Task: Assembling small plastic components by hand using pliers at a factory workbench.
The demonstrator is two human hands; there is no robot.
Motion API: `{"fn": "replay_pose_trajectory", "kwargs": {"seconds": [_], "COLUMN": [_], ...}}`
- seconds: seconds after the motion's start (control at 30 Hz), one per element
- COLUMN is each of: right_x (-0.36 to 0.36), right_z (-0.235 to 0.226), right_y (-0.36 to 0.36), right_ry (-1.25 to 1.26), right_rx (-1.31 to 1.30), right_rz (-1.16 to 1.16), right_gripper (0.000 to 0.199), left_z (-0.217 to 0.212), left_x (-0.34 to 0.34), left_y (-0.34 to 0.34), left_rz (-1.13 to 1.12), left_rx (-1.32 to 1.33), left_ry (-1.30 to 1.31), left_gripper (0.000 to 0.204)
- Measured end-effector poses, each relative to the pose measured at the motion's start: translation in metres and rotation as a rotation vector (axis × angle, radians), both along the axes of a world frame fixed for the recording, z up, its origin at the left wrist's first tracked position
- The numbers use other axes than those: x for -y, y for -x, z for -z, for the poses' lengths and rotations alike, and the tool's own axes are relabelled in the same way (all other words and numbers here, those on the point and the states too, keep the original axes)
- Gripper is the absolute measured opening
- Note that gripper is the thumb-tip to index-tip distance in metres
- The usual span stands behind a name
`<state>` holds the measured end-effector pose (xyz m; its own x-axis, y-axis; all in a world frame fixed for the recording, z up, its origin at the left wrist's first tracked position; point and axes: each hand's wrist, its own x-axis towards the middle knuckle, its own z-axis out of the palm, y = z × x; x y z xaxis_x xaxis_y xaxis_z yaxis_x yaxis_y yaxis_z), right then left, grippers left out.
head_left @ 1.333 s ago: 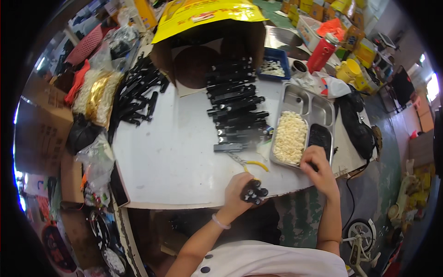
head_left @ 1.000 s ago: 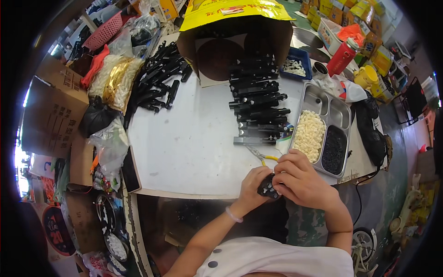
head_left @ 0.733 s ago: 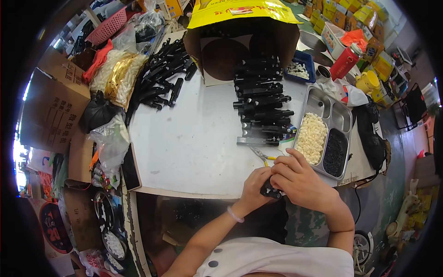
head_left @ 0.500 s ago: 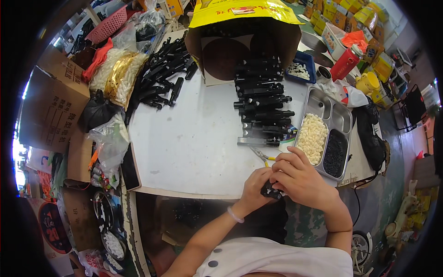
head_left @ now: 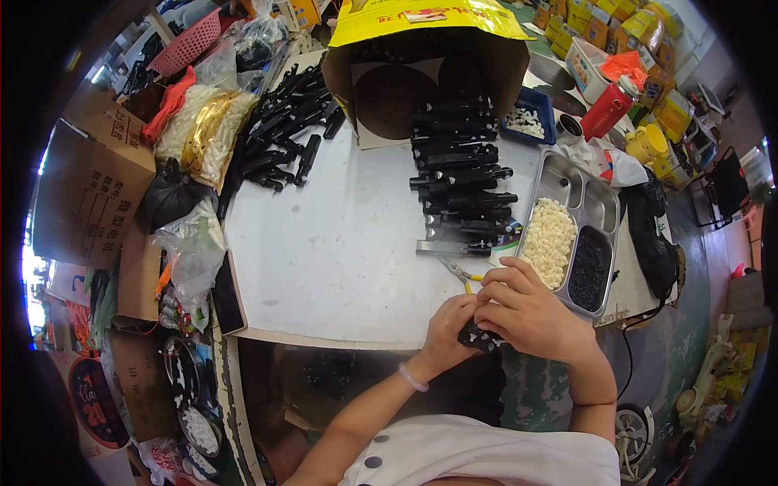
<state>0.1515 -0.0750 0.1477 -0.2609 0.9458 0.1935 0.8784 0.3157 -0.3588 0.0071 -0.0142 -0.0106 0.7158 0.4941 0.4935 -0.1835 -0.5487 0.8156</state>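
Note:
Just beyond the table's near edge, my left hand (head_left: pixel 448 330) is closed round a black plastic part (head_left: pixel 478 335) with small pale spots. Over the same part bends my right hand (head_left: pixel 531 312), its fingers curled and pressed against the top. Whatever tiny piece may sit under those fingertips is hidden. Yellow-handled pliers (head_left: pixel 464 275) lie on the table right beyond my hands. Next to my right hand stands a steel compartment tray (head_left: pixel 613 212) with small cream pieces (head_left: pixel 549 239) and small black pieces (head_left: pixel 587 271). Past the pliers runs a column of long black parts (head_left: pixel 462 180).
A yellow carton (head_left: pixel 429 23) opens toward me at the table's far side. Loose black parts (head_left: pixel 288 121) are heaped at left, beside a bag of white pieces (head_left: pixel 215 130). A dark phone-like slab (head_left: pixel 229 296) lies on the left edge. A red bottle (head_left: pixel 609 109) and blue tray (head_left: pixel 551 113) stand far right.
Both hands stay almost in place around the black part, which has turned slightly in them. Nothing on the table has visibly moved.

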Motion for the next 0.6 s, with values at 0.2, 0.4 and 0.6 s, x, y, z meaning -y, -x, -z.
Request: {"fn": "replay_pose_trajectory", "kwargs": {"seconds": [0.2,0.4,0.6], "right_x": [0.005,0.02,0.026], "right_z": [-0.004,0.004,0.006], "right_y": [0.003,-0.005,0.005], "right_ry": [-0.05,-0.119,-0.173], "right_rx": [0.096,-0.033,0.106], "right_rz": [0.028,0.056,0.124], "right_gripper": [0.023,0.03,0.034], "left_z": [-0.007,-0.012,-0.012], "left_x": [-0.001,0.001,0.001], "left_y": [-0.001,-0.001,-0.001], "left_rz": [-0.012,-0.044,-0.053], "left_rx": [0.043,0.06,0.096], "left_ry": [0.033,0.052,0.074], "left_gripper": [0.072,0.071,0.068]}}
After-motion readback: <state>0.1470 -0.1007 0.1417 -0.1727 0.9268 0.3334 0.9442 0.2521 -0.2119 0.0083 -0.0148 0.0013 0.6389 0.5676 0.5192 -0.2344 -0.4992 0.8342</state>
